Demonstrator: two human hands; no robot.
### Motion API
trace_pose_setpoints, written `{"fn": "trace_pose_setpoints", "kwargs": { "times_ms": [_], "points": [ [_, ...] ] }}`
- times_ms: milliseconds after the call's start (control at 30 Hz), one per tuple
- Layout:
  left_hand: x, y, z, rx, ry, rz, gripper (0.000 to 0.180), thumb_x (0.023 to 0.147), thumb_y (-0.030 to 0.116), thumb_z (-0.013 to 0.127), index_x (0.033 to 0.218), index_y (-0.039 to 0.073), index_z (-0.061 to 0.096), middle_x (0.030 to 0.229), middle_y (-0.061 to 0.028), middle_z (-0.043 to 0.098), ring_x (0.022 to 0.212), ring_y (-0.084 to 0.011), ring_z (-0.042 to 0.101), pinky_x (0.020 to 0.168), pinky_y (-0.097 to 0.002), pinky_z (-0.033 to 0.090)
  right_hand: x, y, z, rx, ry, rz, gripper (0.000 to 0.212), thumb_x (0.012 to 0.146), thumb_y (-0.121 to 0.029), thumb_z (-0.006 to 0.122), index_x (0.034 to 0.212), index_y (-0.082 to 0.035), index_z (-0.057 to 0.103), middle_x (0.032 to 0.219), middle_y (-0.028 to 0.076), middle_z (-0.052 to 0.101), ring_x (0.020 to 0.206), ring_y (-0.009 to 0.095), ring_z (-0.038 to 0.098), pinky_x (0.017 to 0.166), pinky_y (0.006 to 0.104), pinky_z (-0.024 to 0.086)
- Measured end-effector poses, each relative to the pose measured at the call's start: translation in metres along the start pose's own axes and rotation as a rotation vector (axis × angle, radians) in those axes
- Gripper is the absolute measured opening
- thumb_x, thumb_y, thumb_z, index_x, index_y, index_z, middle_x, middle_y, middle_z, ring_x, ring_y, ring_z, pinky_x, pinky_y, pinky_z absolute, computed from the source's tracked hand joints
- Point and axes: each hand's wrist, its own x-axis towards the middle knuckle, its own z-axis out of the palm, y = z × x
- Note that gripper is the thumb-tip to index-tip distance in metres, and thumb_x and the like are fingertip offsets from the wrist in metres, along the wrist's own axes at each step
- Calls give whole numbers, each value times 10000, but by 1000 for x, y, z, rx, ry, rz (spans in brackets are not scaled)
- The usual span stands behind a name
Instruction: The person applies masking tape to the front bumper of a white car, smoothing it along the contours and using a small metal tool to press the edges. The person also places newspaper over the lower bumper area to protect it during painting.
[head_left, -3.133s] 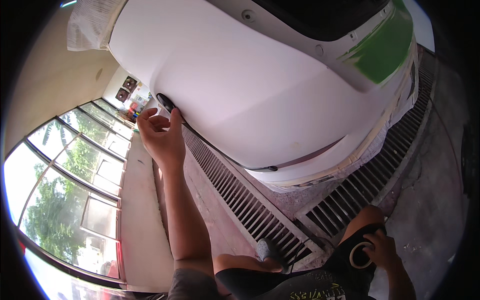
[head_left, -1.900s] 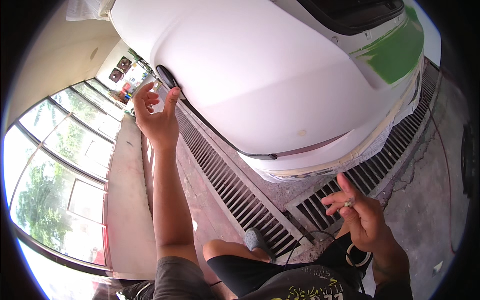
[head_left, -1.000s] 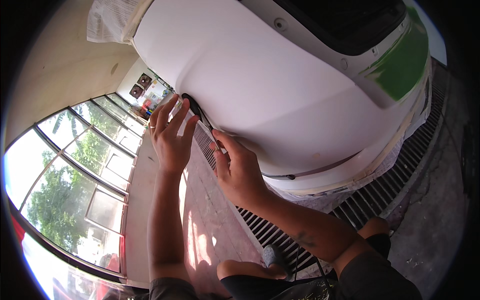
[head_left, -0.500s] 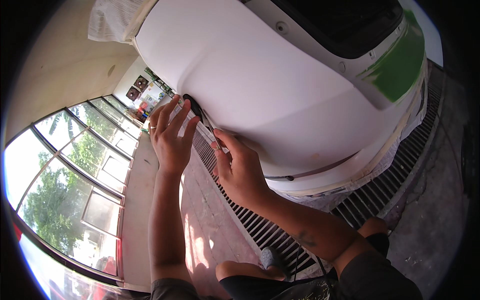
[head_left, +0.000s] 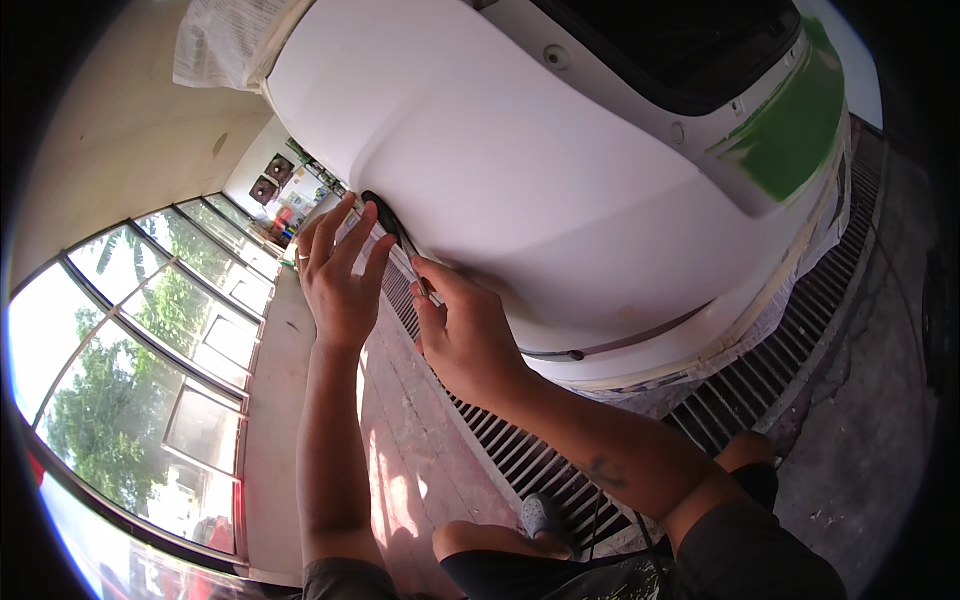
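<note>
A white car body panel fills the upper middle, curving down to a lower edge. My left hand is raised beside that edge, fingers spread and slightly bent, with a ring on one finger. Just past its fingertips, a black elongated piece lies along the panel's edge; whether the hand touches it is unclear. Close by, my right hand pinches a thin pale strip between thumb and forefinger, against the panel's edge. The far end of the strip and the other right fingers are partly hidden.
A floor grating runs below the car. Green filler covers one rear corner, and masking film hangs at the upper left. Large windows line the left wall. My foot, in a grey clog, is near the grating.
My right hand has shifted slightly left along the panel's edge, its thumb and forefinger still pinched. The left hand stays almost in place, and the view has tilted a little.
</note>
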Motion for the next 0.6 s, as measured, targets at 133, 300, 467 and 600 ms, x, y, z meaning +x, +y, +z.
{"fn": "trace_pose_setpoints", "kwargs": {
  "times_ms": [133,300,467,600],
  "points": [
    [3,1,4,-18,17,12,435,857,195,915,1280,149,825,1427,-30,714,1297,-293,621,1116,-458,502,13,-6,-10,-138,-18,-98,358,1085,-27,610,1404,136,598,1009,198,752,643,195,729,612,326,563],
    [1,-2,1,0,-8,-9,424,873,204,904,1288,168,826,1420,-30,715,1272,-297,633,1099,-464,511,13,-18,-15,-23,-98,58,382,1103,-56,601,1445,115,575,1091,185,735,667,172,729,564,295,573],
    [-25,-18,-18,90,44,25,293,950,251,788,1236,220,840,1321,-30,761,1204,-292,695,982,-458,548,-31,-58,-14,122,-148,205,529,1118,-75,590,1605,31,413,1290,225,705,776,215,766,636,271,615],
    [-32,22,-88,-234,-256,-252,264,1086,160,609,1258,135,808,1386,-129,729,1384,-314,592,1240,-497,446,-27,-82,-77,-86,-89,-47,457,1098,-44,572,1531,39,449,1273,267,656,852,251,731,784,356,619]
  ]
}}
